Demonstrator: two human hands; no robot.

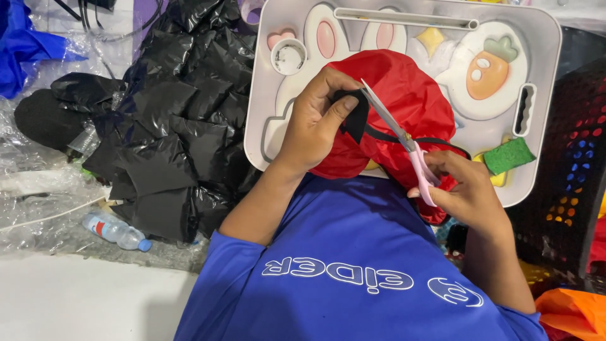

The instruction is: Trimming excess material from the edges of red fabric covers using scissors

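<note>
My left hand pinches a black fabric tab on a red cloth piece, holding it up over my lap. My right hand grips pink-handled scissors, blades open, pointing up-left, with the tips touching the black tab. A thin black cord runs across the red cloth toward my right hand. The red cloth lies partly on a white tray-like board with rabbit and carrot shapes.
A crumpled black padded garment lies at left beside clear plastic wrap and a small water bottle. A green sponge sits on the board. A dark perforated basket stands at right, orange cloth below it.
</note>
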